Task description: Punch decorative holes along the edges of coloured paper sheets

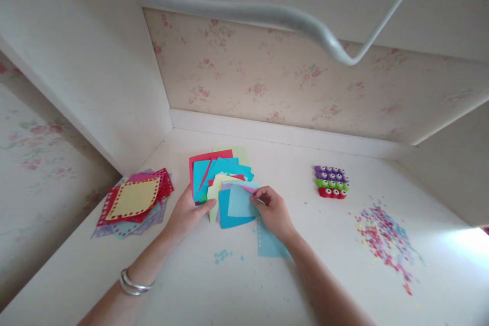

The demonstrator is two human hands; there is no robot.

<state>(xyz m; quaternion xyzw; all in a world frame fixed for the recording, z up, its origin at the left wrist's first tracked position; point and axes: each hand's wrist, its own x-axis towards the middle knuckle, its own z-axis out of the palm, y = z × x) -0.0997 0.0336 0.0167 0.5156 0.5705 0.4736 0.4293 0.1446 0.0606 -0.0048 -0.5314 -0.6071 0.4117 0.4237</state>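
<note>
My left hand (194,208) grips a fanned stack of coloured paper (202,173) by its lower left edge, thumb on top. Red, blue, pale yellow and green sheets show in it. At the stack's right side, my right hand (273,209) pinches a light blue sheet of paper (240,202) between thumb and fingers; it lies over a darker blue sheet. Partly under my right hand and forearm, a light blue sheet with a row of punched holes (269,242) rests on the table. Small blue paper dots (222,256) lie in front of the stack.
A pile of sheets with hole-punched borders (133,201) sits at the left. Purple, green and red hole punches (331,182) stand in rows at the right, near a scatter of paper confetti (385,239). A white rail (229,10) crosses overhead; a wallpapered wall (260,71) stands behind the table.
</note>
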